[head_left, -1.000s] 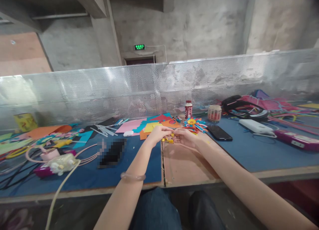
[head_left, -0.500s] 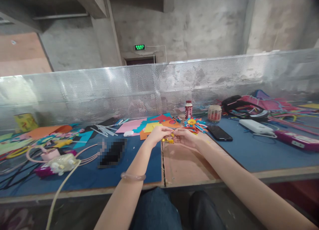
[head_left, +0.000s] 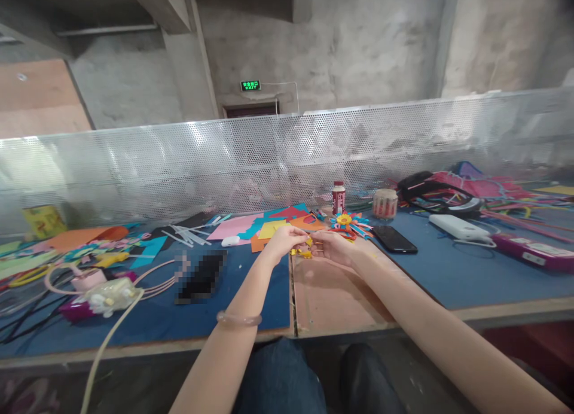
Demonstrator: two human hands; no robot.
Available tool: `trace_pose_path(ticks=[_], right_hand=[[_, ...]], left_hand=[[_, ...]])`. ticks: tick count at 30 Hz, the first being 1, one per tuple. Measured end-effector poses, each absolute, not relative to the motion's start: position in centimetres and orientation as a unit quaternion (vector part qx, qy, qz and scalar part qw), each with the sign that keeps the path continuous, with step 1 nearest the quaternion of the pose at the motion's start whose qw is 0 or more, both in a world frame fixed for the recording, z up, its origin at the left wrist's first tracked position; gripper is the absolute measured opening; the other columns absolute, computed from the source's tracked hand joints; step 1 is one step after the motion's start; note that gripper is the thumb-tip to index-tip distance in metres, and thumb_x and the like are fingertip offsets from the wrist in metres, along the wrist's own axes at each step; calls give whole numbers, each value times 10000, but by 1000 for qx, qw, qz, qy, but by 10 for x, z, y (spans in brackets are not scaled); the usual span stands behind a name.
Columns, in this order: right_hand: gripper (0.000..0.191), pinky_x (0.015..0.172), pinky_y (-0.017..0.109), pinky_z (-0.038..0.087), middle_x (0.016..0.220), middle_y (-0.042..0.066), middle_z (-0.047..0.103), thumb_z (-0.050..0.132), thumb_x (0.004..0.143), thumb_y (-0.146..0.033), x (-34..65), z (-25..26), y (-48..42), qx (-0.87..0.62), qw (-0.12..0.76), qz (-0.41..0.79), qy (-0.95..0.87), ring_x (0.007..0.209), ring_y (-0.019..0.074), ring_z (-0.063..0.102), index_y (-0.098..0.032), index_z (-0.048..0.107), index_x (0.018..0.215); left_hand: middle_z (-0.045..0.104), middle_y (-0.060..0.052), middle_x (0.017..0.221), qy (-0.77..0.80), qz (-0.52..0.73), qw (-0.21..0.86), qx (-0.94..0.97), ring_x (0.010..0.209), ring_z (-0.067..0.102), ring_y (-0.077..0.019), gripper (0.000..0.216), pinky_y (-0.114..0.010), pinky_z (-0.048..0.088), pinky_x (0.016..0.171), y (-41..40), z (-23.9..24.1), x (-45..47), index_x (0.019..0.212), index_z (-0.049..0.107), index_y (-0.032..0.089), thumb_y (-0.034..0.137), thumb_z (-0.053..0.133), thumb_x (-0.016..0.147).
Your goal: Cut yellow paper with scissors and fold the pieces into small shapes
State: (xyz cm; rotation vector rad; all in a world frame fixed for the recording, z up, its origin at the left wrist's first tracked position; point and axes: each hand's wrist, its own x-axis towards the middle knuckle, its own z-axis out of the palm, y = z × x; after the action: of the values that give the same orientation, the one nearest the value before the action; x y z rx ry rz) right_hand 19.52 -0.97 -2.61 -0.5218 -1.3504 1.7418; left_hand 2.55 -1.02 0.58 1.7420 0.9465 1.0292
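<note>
My left hand [head_left: 286, 240] and my right hand [head_left: 330, 246] meet over the middle of the table, fingers pinched together on a small yellow paper piece [head_left: 304, 250]. The piece is mostly hidden between the fingertips. Just behind my right hand lies a finished paper flower [head_left: 347, 222] with blue, red and orange petals and a yellow centre. Sheets of coloured paper [head_left: 264, 226] in pink, yellow, teal and orange lie spread behind my left hand. A clear bangle sits on my left forearm.
A glue bottle [head_left: 339, 197] and a tape roll [head_left: 385, 203] stand at the back. A black phone [head_left: 394, 239] lies right of the flower, a white power bank [head_left: 455, 226] farther right. Cables and a glue gun [head_left: 105, 292] clutter the left. A perforated metal screen [head_left: 179, 163] walls the far edge.
</note>
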Motion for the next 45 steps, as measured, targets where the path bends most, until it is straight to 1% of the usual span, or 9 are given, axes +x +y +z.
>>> trace_pose_path(ticks=[2, 7, 10, 13, 18, 25, 31, 36, 45], right_hand=[[206, 739, 274, 430, 870, 46, 634, 596, 714, -288, 196, -28, -7, -212, 425, 693, -543, 743, 127, 567, -161, 630, 873], [155, 768, 286, 426, 858, 34, 628, 663, 662, -245, 198, -32, -4, -206, 448, 673, -551, 738, 117, 568, -156, 637, 786], [168, 772, 294, 426, 884, 42, 629, 669, 664, -251, 199, -32, -6, -208, 459, 657, -560, 760, 125, 576, -160, 643, 802], [184, 758, 293, 430, 868, 45, 633, 670, 666, -264, 198, -30, -9, -221, 467, 641, -568, 759, 129, 582, -160, 647, 816], [224, 707, 279, 437, 766, 40, 637, 694, 632, -318, 194, -25, -12, -255, 483, 602, -583, 707, 126, 583, -140, 645, 760], [314, 668, 273, 444, 758, 47, 633, 699, 604, -386, 193, -23, -11, -290, 488, 542, -620, 662, 117, 571, -130, 639, 775], [335, 619, 261, 454, 727, 36, 609, 670, 621, -432, 192, -20, -14, -331, 483, 497, -640, 619, 103, 547, -130, 632, 761], [357, 619, 258, 455, 667, 34, 596, 623, 654, -473, 192, -17, -18, -342, 461, 470, -671, 604, 100, 534, -117, 614, 680], [341, 634, 258, 471, 767, 48, 624, 601, 684, -467, 193, -20, -16, -318, 449, 490, -676, 660, 111, 558, -137, 623, 770]], left_hand=[[640, -56, 708, 385, 415, 438, 699, 610, 562, -111, 163, -224, 421, 568, -10, 6, 26, 749, 642, 126, 233, 662, 627], [635, -53, 697, 386, 417, 437, 697, 612, 564, -114, 158, -229, 420, 572, -12, 7, 25, 751, 639, 122, 214, 660, 624], [635, -63, 707, 384, 428, 439, 691, 608, 563, -112, 167, -230, 418, 570, -11, 6, 25, 762, 638, 114, 210, 657, 628], [635, -73, 716, 385, 435, 439, 685, 618, 571, -116, 186, -235, 426, 581, -10, 5, 25, 771, 639, 108, 218, 668, 624], [630, -73, 714, 391, 437, 458, 668, 613, 581, -117, 196, -233, 430, 575, -11, 6, 25, 778, 630, 102, 214, 674, 623], [632, -66, 691, 382, 443, 470, 661, 590, 579, -113, 213, -239, 441, 583, -11, 6, 24, 792, 635, 98, 198, 684, 611], [638, -72, 683, 384, 451, 478, 648, 593, 577, -111, 215, -242, 447, 601, -12, 7, 26, 794, 657, 87, 188, 687, 607], [649, -73, 684, 388, 449, 484, 643, 605, 578, -113, 192, -255, 453, 639, -16, 11, 26, 787, 675, 92, 182, 676, 617], [665, -87, 739, 381, 442, 521, 624, 649, 603, -130, 196, -286, 475, 703, -17, 12, 24, 766, 679, 98, 199, 695, 599]])
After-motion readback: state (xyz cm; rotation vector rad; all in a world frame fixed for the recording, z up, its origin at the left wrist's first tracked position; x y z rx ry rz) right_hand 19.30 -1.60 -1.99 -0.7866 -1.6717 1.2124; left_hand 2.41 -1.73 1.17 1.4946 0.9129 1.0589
